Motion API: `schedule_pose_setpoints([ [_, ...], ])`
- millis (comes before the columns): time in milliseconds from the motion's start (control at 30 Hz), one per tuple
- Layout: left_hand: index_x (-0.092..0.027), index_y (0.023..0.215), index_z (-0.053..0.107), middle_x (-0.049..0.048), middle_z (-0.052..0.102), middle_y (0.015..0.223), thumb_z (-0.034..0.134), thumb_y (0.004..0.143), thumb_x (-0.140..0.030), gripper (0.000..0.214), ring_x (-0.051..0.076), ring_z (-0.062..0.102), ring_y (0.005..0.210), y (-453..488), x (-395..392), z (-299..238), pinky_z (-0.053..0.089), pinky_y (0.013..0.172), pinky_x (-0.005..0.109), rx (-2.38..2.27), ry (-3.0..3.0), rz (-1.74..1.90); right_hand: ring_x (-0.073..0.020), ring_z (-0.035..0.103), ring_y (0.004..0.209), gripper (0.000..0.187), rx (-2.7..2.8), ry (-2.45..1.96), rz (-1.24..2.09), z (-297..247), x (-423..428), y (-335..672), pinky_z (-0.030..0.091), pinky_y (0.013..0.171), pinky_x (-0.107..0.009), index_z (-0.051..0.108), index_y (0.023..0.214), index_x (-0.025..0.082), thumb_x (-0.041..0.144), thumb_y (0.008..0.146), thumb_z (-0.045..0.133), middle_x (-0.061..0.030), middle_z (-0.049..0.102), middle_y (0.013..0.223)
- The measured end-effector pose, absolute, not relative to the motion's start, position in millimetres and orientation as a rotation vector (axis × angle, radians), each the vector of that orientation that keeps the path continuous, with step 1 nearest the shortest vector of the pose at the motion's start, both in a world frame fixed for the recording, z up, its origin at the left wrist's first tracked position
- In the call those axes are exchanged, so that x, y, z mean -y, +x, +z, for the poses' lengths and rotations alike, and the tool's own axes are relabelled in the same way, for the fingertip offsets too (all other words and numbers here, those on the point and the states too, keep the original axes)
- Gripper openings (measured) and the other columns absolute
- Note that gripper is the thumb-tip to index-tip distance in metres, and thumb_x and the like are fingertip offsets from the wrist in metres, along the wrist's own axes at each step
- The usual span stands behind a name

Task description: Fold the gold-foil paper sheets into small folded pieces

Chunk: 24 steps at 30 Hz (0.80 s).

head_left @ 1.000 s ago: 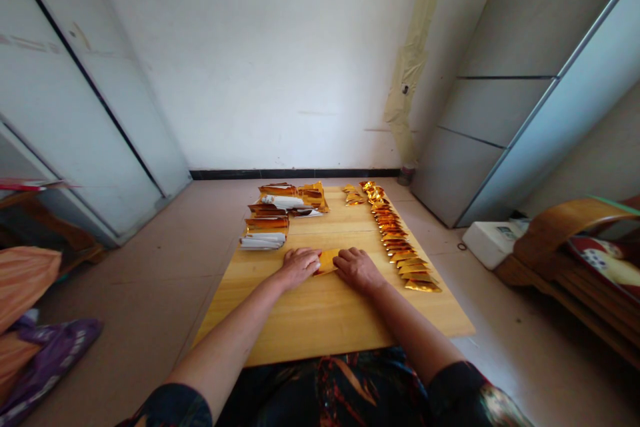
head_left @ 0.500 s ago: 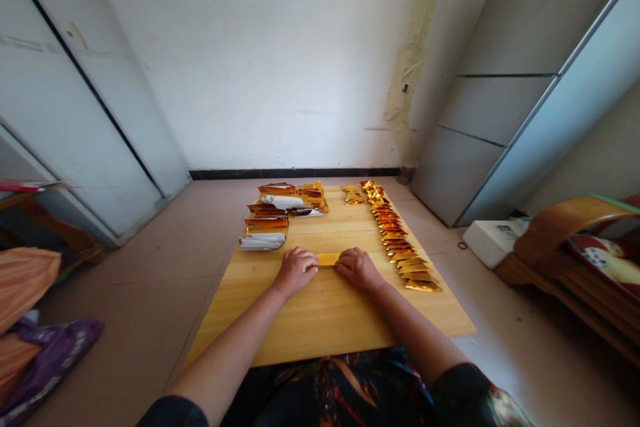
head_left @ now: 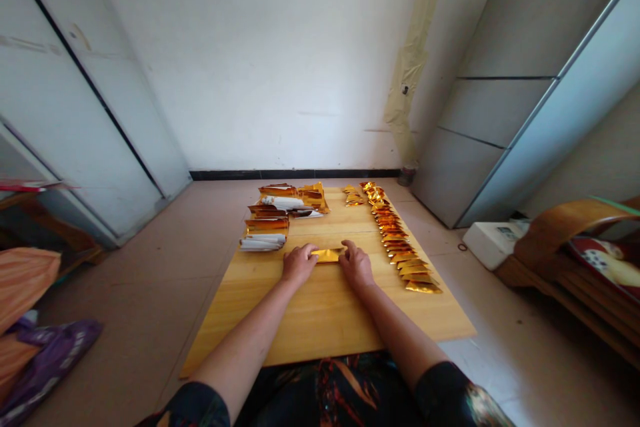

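A narrow strip of gold foil paper (head_left: 327, 255) lies flat on a pale wooden board (head_left: 325, 327). My left hand (head_left: 300, 264) holds its left end with the fingertips, and my right hand (head_left: 356, 265) holds the right end. Just right of my hands, a long row of folded gold foil triangles (head_left: 395, 238) runs up the board. To the left stand stacks of gold and white folded paper (head_left: 267, 227), with a further gold pile (head_left: 314, 197) at the far end.
The board rests on a tiled floor against a white wall. A tall grey-white cabinet (head_left: 505, 100) stands at the right, with a white box (head_left: 493, 243) and a wooden chair (head_left: 560, 253) nearby. Orange cloth and a purple bag (head_left: 55, 353) lie at the left.
The foil went from a wider, tilted piece to a narrow level strip. My hands have moved slightly up the board, and their fingers now sit at the strip's ends.
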<state>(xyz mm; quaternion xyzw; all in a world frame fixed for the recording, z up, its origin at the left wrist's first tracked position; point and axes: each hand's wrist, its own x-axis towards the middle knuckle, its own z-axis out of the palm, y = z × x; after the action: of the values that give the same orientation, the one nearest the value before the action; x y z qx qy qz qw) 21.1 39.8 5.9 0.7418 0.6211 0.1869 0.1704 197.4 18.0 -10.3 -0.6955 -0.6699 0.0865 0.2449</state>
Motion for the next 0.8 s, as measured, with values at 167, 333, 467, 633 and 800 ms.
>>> schedule_pose_setpoints([
  [167,-0.026,0.117,0.056,0.0029,0.07,0.088,0.052,0.083,-0.029,0.034,0.02,0.061,0.091,28,-37,3,0.039,0.08,0.033,-1.879,2.173,0.497,-0.019,0.058,0.089,0.03,1.915,-1.902,0.141,-7,-11,192,0.039,0.075,-0.027,0.056,0.112,0.019,0.014,0.084,0.046,-0.0073,0.067,0.095],
  [333,-0.026,0.115,0.057,0.0042,0.069,0.087,0.051,0.083,-0.03,0.033,0.021,0.06,0.089,33,-36,5,0.037,0.08,0.034,-1.942,2.239,0.425,-0.0209,0.056,0.095,0.025,1.959,-1.973,0.113,-5,-9,189,0.037,0.077,-0.029,0.055,0.108,0.019,0.016,0.085,0.046,-0.0097,0.066,0.101],
  [467,-0.027,0.107,0.062,0.0041,0.069,0.088,0.05,0.083,-0.029,0.027,0.022,0.059,0.091,33,-34,7,0.035,0.08,0.036,-1.919,2.287,0.414,-0.0207,0.056,0.094,0.025,1.971,-1.988,0.145,-2,-10,191,0.037,0.076,-0.029,0.058,0.107,0.019,0.016,0.083,0.049,-0.0086,0.066,0.099],
  [633,-0.027,0.093,0.066,0.0033,0.07,0.094,0.046,0.086,-0.026,0.022,0.023,0.055,0.095,30,-29,6,0.033,0.081,0.038,-1.797,2.391,0.448,-0.0205,0.055,0.088,0.02,2.025,-1.956,0.101,-2,-11,195,0.037,0.075,-0.028,0.064,0.097,0.019,0.017,0.083,0.051,-0.0086,0.065,0.092],
  [800,-0.029,0.093,0.069,0.0058,0.066,0.094,0.046,0.087,-0.03,0.023,0.024,0.05,0.099,27,-25,5,0.031,0.083,0.04,-1.806,2.438,0.473,-0.0207,0.053,0.086,0.021,2.075,-1.938,-0.011,-4,-9,196,0.037,0.072,-0.03,0.068,0.085,0.021,0.024,0.088,0.048,-0.0096,0.062,0.088],
])
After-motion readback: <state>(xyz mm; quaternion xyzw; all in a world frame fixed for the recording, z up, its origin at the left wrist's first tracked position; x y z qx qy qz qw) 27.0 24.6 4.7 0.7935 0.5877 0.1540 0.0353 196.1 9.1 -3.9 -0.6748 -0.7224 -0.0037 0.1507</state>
